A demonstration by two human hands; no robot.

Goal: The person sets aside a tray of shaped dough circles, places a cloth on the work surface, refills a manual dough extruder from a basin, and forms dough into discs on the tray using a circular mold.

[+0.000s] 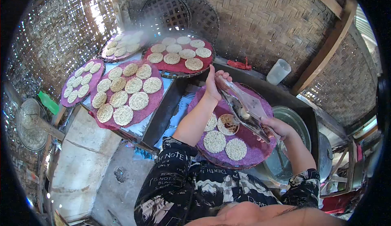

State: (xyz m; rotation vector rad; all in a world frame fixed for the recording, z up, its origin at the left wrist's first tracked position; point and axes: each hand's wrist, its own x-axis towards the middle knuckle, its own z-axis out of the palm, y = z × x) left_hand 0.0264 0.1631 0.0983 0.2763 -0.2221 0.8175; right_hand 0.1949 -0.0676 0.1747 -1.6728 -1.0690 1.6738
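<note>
My left hand (215, 85) and my right hand (278, 128) grip opposite ends of a long dark board-like tool (240, 111) with a pale, translucent sheet or bag along it. It is tilted above a round tray (252, 158) lined with purple cloth. On that cloth lie several round pale noodle-like cakes (214, 141). A ring-shaped mould (228, 124) with a brownish inside sits among them, just left of the tool. The tool and my hands hide the upper part of the tray.
More cloth-lined trays of round cakes stand at the left (126, 91) and back (181, 55). A large basin (291, 118) is at the right. Behind stand a translucent container (278, 72) and a red bag (239, 65). A green object (49, 102) hangs far left.
</note>
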